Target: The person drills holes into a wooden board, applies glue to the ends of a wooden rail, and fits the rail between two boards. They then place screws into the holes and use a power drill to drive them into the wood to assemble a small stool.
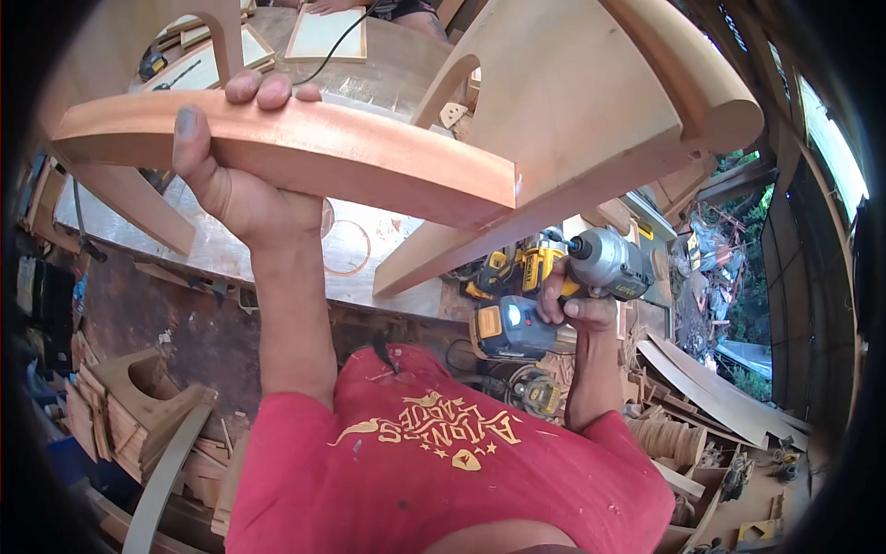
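My left hand point(245, 189) is wrapped around a curved wooden rail point(295, 152), thumb on the near side and fingertips over the top edge. The rail's right end meets a wide wooden panel point(554, 111) with a rounded top edge, and its left end reaches another wooden panel point(129, 55). In my right hand point(581, 309) is a cordless impact driver point(614, 263), gripped by the handle, its nose pointing left toward the panel's lower edge. A battery pack point(512, 328) with a lit lamp shows just below that hand.
Beneath the wooden frame lies a pale work surface point(406, 277), with a yellow power drill point(535, 263) near its right side. Across the table, another person's hand point(328, 6) rests on a framed panel point(325, 37). Stacked curved offcuts point(120, 397) stand lower left; long thin boards point(715, 388) lean right.
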`<state>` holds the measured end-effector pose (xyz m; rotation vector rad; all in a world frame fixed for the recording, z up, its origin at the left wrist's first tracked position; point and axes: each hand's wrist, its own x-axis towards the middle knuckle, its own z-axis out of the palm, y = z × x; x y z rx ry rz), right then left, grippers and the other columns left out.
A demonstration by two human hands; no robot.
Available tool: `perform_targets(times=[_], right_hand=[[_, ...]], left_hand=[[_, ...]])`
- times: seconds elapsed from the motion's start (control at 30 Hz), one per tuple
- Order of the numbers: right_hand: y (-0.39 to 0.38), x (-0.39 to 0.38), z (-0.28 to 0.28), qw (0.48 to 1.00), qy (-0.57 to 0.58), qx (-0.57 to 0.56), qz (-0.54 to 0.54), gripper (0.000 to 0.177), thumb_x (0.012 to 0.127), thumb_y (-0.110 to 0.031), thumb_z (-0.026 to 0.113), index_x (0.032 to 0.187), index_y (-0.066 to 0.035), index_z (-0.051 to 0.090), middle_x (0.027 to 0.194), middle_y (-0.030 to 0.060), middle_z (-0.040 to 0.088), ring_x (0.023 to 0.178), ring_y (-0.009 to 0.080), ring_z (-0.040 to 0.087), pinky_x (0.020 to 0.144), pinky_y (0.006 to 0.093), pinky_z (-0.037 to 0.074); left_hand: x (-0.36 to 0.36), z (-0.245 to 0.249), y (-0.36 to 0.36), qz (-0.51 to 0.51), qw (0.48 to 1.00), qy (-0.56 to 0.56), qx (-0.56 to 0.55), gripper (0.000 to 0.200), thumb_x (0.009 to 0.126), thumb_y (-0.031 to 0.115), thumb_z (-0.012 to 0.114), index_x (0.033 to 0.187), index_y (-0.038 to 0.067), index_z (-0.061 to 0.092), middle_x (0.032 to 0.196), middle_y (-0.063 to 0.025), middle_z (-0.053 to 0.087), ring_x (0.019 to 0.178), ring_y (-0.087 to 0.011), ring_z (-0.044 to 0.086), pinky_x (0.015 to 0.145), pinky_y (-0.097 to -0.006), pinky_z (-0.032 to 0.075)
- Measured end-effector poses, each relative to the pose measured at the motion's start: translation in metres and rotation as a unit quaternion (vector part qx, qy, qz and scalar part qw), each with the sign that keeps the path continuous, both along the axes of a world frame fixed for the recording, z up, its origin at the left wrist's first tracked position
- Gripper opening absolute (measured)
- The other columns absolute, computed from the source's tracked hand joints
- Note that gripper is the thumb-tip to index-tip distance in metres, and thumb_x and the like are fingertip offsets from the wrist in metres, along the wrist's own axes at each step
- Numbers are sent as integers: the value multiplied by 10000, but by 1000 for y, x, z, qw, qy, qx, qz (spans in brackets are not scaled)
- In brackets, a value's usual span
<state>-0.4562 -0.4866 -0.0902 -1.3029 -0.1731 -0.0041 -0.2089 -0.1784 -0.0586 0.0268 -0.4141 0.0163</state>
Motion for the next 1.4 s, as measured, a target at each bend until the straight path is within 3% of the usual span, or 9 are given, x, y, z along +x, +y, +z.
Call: perform_targets(times=[0.37, 0.7, 0.8, 1.0, 1.1, 1.17, 1.3, 1.37, 1.4], right_hand=[[12, 5, -6, 994, 33, 100, 0, 575, 771, -83, 799, 1283, -42, 542, 889, 70, 631, 619, 187, 588, 583, 362, 478], [7, 11, -3, 999, 8, 39, -11, 606, 761, -70, 790, 1305, -7, 529, 937, 98, 652, 622, 199, 601, 602, 357, 490], [-4, 6, 0, 1000, -7, 3, 0, 684, 757, -56, 775, 1374, 17, 488, 1108, 166, 683, 627, 216, 613, 602, 354, 500], [-21, -20, -7, 998, -16, 44, -37, 701, 734, -67, 737, 1376, 36, 475, 1158, 171, 666, 599, 217, 596, 586, 378, 503], [-9, -40, -3, 992, -55, 110, -32, 650, 740, -42, 754, 1331, 80, 511, 1059, 211, 685, 603, 235, 628, 553, 395, 525], [-1, -54, -8, 993, -82, 88, -19, 648, 748, -50, 753, 1337, 79, 515, 1040, 214, 676, 612, 239, 638, 539, 385, 522], [3, -84, -30, 997, -58, -39, -14, 661, 753, -51, 734, 1358, 61, 492, 949, 215, 675, 647, 233, 628, 603, 368, 514], [14, -95, -39, 994, -20, -85, -70, 677, 727, -32, 753, 1347, 47, 493, 996, 222, 686, 660, 231, 629, 620, 376, 516], [22, -97, -42, 990, -6, -103, -100, 680, 709, -14, 775, 1329, 41, 503, 1023, 228, 696, 658, 230, 635, 611, 376, 522]], left_hand=[[10, -7, 2, -23, 1000, -4, 10, 328, 865, 382, 682, 962, 104, 536, 879, -34, 575, 919, -235, 565, 959, -425, 466], [9, -5, 4, -14, 1000, 24, 13, 334, 859, 372, 695, 964, 105, 525, 885, -27, 576, 917, -227, 575, 973, -438, 458], [1, 0, 3, -4, 1000, 8, 29, 369, 862, 364, 701, 1009, 78, 519, 916, -34, 549, 963, -186, 587, 995, -449, 460], [1, -10, 17, 9, 994, 13, 111, 680, 892, 546, 696, 1204, -33, 524, 1182, -154, 595, 1155, -292, 562, 1089, -464, 416], [-1, -27, 16, -27, 989, -96, 106, 826, 892, 589, 677, 1370, -45, 448, 1316, -184, 551, 1289, -299, 500, 1164, -460, 353], [-21, -65, -1, 131, 952, -76, 264, 1007, 860, 643, 680, 1510, -30, 304, 1443, -199, 469, 1385, -297, 429, 1216, -450, 276], [-73, -131, -20, 94, 741, -234, 622, 1143, 668, 280, 924, 1529, -48, 248, 1498, -196, 432, 1399, -353, 429, 1165, -452, 350], [-94, -149, -45, 77, 671, -221, 704, 1201, 610, 307, 949, 1531, -37, 259, 1457, -235, 458, 1370, -387, 446, 1148, -439, 364], [-99, -155, -60, 179, 677, -219, 679, 1010, 640, 217, 912, 1459, -25, 372, 1316, -261, 555, 1241, -423, 548, 1040, -461, 456]])
